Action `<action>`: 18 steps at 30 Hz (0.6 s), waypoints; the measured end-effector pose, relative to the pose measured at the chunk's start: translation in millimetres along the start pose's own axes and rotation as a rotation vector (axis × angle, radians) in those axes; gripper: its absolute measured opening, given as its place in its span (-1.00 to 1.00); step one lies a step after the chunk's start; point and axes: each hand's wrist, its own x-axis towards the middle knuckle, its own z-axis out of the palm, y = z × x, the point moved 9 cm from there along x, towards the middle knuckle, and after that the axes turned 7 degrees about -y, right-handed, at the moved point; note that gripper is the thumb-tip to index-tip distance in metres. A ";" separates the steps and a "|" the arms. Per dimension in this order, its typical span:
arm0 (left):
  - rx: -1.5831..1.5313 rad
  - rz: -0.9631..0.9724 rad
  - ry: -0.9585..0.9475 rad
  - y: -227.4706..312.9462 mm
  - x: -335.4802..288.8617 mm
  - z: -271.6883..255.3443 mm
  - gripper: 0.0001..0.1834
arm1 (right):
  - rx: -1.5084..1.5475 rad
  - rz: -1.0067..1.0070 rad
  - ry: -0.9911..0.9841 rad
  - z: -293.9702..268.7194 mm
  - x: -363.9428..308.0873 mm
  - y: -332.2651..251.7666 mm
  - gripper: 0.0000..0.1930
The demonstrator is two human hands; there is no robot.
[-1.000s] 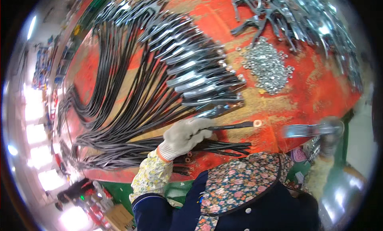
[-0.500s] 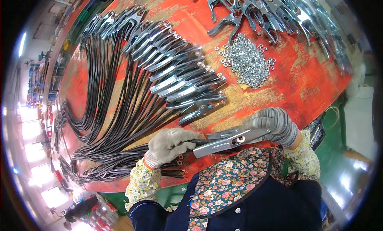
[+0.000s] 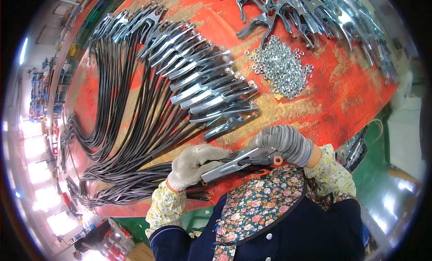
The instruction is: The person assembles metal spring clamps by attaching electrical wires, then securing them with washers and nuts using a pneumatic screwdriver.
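A silvery metal spring clamp (image 3: 227,168) is held between my two gloved hands, low over the near edge of the table. My left hand (image 3: 193,164), in a pale knitted glove, is closed around its left end; a cable there is mostly hidden by the fingers. From above, my right hand (image 3: 281,143), in a grey striped glove, grips the right end with bent fingers. A copper-coloured ring lug (image 3: 278,160) on a dark cable end shows just below the right fingers, beside the clamp.
Clamps with black cables (image 3: 148,108) lie in a long fanned row on the left of the red, worn table (image 3: 333,108). A heap of small metal nuts (image 3: 283,69) sits beyond my hands. Loose clamps (image 3: 288,13) are piled at the far right.
My right hand has shifted left along the clamp, and the clamp has moved left, closer to my left hand. The copper lug, earlier seen within the clamp, now shows at its right end.
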 end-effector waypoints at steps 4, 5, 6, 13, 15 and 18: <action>0.109 -0.041 0.160 -1.0 -13.4 -8.9 -0.64 | 0.418 0.224 0.102 -13.3 -5.2 3.2 -0.67; 0.157 -0.022 0.191 -0.8 -14.8 -10.2 -0.61 | 0.414 0.225 0.106 -14.8 -8.7 5.4 -0.67; 0.150 -0.026 0.204 -2.6 -15.8 -8.5 -0.56 | 0.426 0.308 0.067 -10.5 -13.3 13.8 -0.63; 0.182 -0.061 0.147 0.3 -14.9 -8.3 -0.54 | 0.643 0.300 0.117 -10.6 -13.3 3.5 -0.57; 0.219 -0.075 0.135 0.6 -16.4 -8.3 -0.53 | 0.800 0.636 0.084 3.3 -19.9 17.5 -0.66; 0.228 -0.055 0.133 1.5 -17.0 -8.9 -0.53 | 0.771 0.536 0.125 0.4 -18.1 11.4 -0.68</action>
